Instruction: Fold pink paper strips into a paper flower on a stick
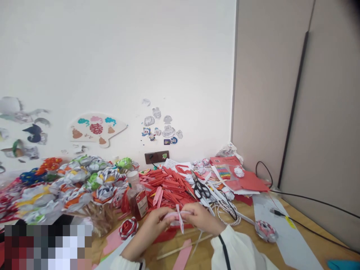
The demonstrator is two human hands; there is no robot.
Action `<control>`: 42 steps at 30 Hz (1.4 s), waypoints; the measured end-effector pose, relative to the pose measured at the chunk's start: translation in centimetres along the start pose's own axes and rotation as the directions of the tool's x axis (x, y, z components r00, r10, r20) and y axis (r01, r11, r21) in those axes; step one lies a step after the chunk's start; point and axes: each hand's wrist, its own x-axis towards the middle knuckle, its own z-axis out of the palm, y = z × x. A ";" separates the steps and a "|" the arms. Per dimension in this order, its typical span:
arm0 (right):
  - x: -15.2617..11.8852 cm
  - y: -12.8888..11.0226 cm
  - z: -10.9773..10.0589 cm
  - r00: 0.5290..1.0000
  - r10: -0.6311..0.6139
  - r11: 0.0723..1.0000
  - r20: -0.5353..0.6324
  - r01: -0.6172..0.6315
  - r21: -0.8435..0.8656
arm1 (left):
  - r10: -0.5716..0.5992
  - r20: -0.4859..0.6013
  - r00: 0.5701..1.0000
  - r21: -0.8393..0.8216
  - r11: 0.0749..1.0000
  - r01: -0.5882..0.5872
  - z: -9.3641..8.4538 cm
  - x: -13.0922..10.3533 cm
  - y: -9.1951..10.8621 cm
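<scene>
A small bundle of folded pink and white paper (181, 224) hangs upright between my two hands. A thin pale strip runs across its middle. My left hand (161, 220) pinches the strip's left side, and my right hand (200, 218) grips its right side close to the bundle. Just behind my hands lies a heap of folded red paper pieces (171, 187). Black-handled scissors (201, 188) rest at the right of this heap. Below my hands, a wooden stick (171, 254) and a pink paper strip (182, 257) are on the wooden table (153, 247).
A glue bottle (137, 202) stands left of the red heap. Many paper flowers (81, 183) crowd the left side, with a red rolled flower (128, 228) nearer me. White beads (225, 213), a pink-white flower (266, 230) and a black cable (306, 226) lie right.
</scene>
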 end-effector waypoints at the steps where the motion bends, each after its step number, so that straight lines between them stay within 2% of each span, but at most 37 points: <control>1: -0.1 -0.4 -0.4 1.000 0.011 0.998 0.006 -0.011 0.068 | -0.020 -0.031 0.999 -0.029 0.999 0.019 -0.1 0.0 0.0; 3: -0.2 -1.0 -0.9 0.999 0.048 0.981 -0.008 -0.045 0.188 | -0.051 -0.089 0.995 -0.080 0.996 0.044 0.0 -0.1 0.1; 7: -0.1 -1.0 -0.2 0.988 0.136 0.915 -0.074 -0.096 0.391 | -0.139 -0.090 0.986 -0.288 0.952 0.108 0.7 0.1 0.3; 10: 0.0 -0.6 1.2 0.976 0.212 0.752 -0.051 -0.129 0.647 | -0.192 -0.125 0.973 -0.385 0.914 0.131 1.1 0.4 0.5; 13: 0.0 -0.4 2.0 0.971 0.240 0.613 0.019 -0.166 0.772 | -0.164 -0.297 0.940 -0.305 0.950 0.069 1.2 0.5 1.0; 16: -0.1 -0.5 2.1 0.957 0.268 0.576 0.113 -0.253 0.777 | -0.117 -0.372 0.921 -0.171 0.984 0.056 1.2 0.4 1.8; 19: -0.2 -0.6 2.0 0.926 0.322 0.592 0.197 -0.359 0.722 | -0.132 -0.340 0.931 -0.137 0.986 0.090 1.1 0.4 2.1; 21: -0.2 -0.8 1.8 0.900 0.359 0.604 0.249 -0.427 0.673 | -0.154 -0.267 0.951 -0.197 0.975 0.103 1.1 0.5 1.9; 23: -0.3 -1.0 1.4 0.873 0.420 0.619 0.249 -0.476 0.625 | -0.173 -0.216 0.961 -0.256 0.960 0.115 1.2 0.6 1.6; 24: -0.3 -1.1 1.2 0.869 0.450 0.637 0.206 -0.474 0.608 | -0.181 -0.213 0.960 -0.271 0.955 0.120 1.2 0.6 1.4; 26: -0.4 -1.2 0.7 0.882 0.470 0.709 0.040 -0.405 0.578 | -0.198 -0.225 0.954 -0.283 0.950 0.130 1.4 0.7 0.9; 28: -0.3 -1.1 0.4 0.894 0.427 0.791 -0.133 -0.298 0.534 | -0.204 -0.240 0.949 -0.288 0.949 0.131 1.5 0.9 0.6; 29: -0.2 -1.1 0.4 0.898 0.403 0.814 -0.176 -0.264 0.518 | -0.203 -0.245 0.948 -0.289 0.949 0.128 1.6 0.9 0.5; 34: 0.3 0.1 0.9 0.927 0.305 0.860 -0.219 -0.169 0.482 | -0.199 -0.250 0.948 -0.292 0.949 0.122 2.4 1.2 -0.3; 36: 0.4 0.4 1.0 0.925 0.216 0.945 -0.311 -0.118 0.304 | -0.199 -0.257 0.946 -0.290 0.949 0.120 2.7 1.1 -0.5; 38: 0.3 0.4 1.0 0.901 0.085 0.996 -0.425 -0.091 0.007 | -0.196 -0.271 0.942 -0.284 0.952 0.116 3.0 1.0 -0.6; 40: 0.2 0.1 1.0 0.888 -0.044 0.953 -0.458 -0.100 -0.286 | -0.184 -0.298 0.937 -0.263 0.959 0.105 3.3 0.9 -0.6; 42: 0.1 -0.3 1.3 0.912 -0.106 0.868 -0.396 -0.109 -0.484 | -0.158 -0.317 0.935 -0.234 0.968 0.084 3.6 0.8 -0.8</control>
